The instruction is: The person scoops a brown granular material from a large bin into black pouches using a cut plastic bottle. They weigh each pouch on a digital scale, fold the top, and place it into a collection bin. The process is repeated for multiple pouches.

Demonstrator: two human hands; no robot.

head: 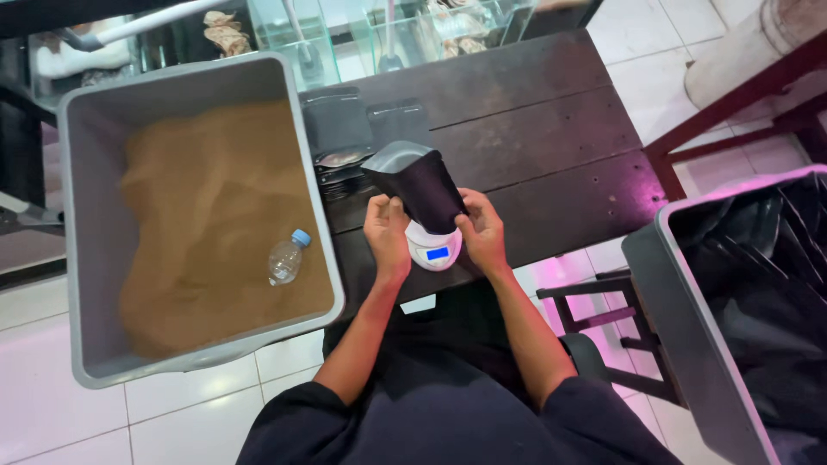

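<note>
A black stand-up pouch (419,185) with an open top stands on a small white digital scale (435,250) with a blue display, near the front edge of a dark wooden table (551,138). My left hand (387,231) grips the pouch's lower left side. My right hand (481,228) grips its lower right side. Both hands rest close above the scale.
A large grey bin (95,224) of brown sand stands on the left, with a small clear plastic bottle (287,257) with a blue cap lying on the sand. Flat black pouches (345,129) lie stacked behind the scale. Another grey bin (689,336) with black bags is at right. Glass tanks line the back.
</note>
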